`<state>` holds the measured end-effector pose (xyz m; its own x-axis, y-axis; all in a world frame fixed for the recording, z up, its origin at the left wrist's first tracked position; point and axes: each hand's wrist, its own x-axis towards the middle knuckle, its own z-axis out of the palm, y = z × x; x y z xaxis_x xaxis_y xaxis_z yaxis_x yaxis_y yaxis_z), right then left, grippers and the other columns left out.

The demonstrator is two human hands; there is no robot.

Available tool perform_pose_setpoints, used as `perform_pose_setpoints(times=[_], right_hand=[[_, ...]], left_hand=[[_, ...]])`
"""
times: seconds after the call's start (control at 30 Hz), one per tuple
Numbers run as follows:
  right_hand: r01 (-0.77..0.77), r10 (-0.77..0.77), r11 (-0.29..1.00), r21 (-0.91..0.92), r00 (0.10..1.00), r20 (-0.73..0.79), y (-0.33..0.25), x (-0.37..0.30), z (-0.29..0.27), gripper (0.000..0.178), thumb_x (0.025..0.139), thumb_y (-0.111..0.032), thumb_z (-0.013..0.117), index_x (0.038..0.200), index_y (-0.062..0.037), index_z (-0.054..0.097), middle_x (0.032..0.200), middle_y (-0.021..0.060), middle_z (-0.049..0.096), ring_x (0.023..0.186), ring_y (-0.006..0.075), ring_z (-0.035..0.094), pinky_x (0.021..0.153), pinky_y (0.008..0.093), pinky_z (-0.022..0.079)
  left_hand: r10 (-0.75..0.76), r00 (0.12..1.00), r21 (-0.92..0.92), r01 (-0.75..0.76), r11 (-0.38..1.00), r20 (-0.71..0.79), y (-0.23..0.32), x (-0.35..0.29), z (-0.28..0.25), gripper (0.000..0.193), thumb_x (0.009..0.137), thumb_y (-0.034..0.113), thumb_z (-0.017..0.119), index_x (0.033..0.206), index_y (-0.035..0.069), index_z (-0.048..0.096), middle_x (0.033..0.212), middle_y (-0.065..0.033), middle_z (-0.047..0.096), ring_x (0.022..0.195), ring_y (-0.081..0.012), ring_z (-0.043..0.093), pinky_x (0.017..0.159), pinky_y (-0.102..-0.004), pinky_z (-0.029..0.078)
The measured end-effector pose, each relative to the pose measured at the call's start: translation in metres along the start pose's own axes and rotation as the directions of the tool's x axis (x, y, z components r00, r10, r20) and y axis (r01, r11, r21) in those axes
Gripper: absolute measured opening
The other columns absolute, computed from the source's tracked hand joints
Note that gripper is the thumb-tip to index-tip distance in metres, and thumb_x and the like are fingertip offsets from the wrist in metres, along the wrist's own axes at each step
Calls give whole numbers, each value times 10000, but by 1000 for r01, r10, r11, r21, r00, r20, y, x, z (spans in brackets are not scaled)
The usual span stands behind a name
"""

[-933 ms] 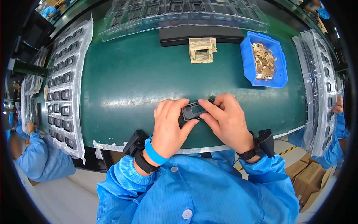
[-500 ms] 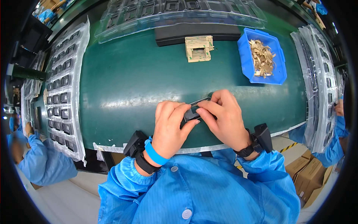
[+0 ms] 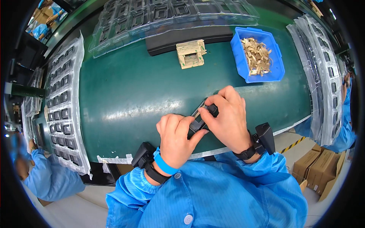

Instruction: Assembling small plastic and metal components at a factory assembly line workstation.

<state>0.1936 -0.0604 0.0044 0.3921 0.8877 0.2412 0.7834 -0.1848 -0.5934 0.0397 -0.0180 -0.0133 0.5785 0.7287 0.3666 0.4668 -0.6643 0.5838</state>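
A small black plastic frame (image 3: 197,124) is held above the green table between my two hands, slanting up to the right. The thumb and fingers of my left hand (image 3: 175,135) pinch its lower left end. My right hand (image 3: 229,119) is closed at the upper right end, with its thumb and fingertips against the frame. A narrow pale strip seems to run along the frame near the right fingertips; its kind is too small to make out. My fingers hide part of the frame.
A stack of tan paper-backed pieces (image 3: 191,48) lies ahead by a black bar (image 3: 163,45). A blue bin (image 3: 241,72) holds curled tan strips. Clear trays of black frames stand at the back (image 3: 133,28), left (image 3: 62,102) and right (image 3: 321,76). Blue-sleeved people sit at both sides.
The frame has turned to a steeper slant, its far end more away from me. My left hand has shifted slightly nearer to me. The whole view has rotated a little.
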Motion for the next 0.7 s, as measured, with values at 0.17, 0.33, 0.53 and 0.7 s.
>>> perform_pose_setpoints(times=[0.17, 0.33, 0.53, 0.7], right_hand=[[9, -9, 1000, -25, 1000, -9, 0, 4, 3, 88, 740, -126, 723, 790, -71, 677, 890, 62, 524, 866, 254, 544, 732, 415, 362], [87, -88, 990, -107, 996, -8, 1, 5, 4, 66, 741, -93, 694, 780, -73, 646, 878, 61, 506, 849, 252, 532, 735, 410, 355], [309, -327, 893, -327, 945, 2, 3, 3, 10, 93, 708, -83, 639, 765, -80, 565, 854, 66, 452, 839, 248, 489, 774, 405, 331], [356, -370, 870, -341, 929, 28, 10, 1, 9, 111, 687, -88, 634, 759, -88, 549, 850, 64, 437, 837, 243, 482, 780, 402, 322]], left_hand=[[2, 1000, 8, -2, 1000, -13, 2, 1, -1, 459, 573, 192, 895, 947, 65, 662, 892, -56, 563, 886, -271, 524, 794, -377, 386], [11, 1000, -5, -12, 1000, -10, 1, 1, 0, 463, 571, 187, 892, 952, 59, 661, 904, -56, 568, 889, -269, 525, 800, -371, 382], [12, 1000, 2, -11, 1000, -17, 1, 1, 0, 453, 570, 178, 889, 946, 57, 666, 898, -51, 570, 896, -258, 527, 813, -363, 373], [9, 1000, -12, -9, 1000, -11, 2, 1, -1, 446, 571, 175, 886, 948, 57, 679, 891, -45, 566, 885, -247, 522, 807, -363, 369]])
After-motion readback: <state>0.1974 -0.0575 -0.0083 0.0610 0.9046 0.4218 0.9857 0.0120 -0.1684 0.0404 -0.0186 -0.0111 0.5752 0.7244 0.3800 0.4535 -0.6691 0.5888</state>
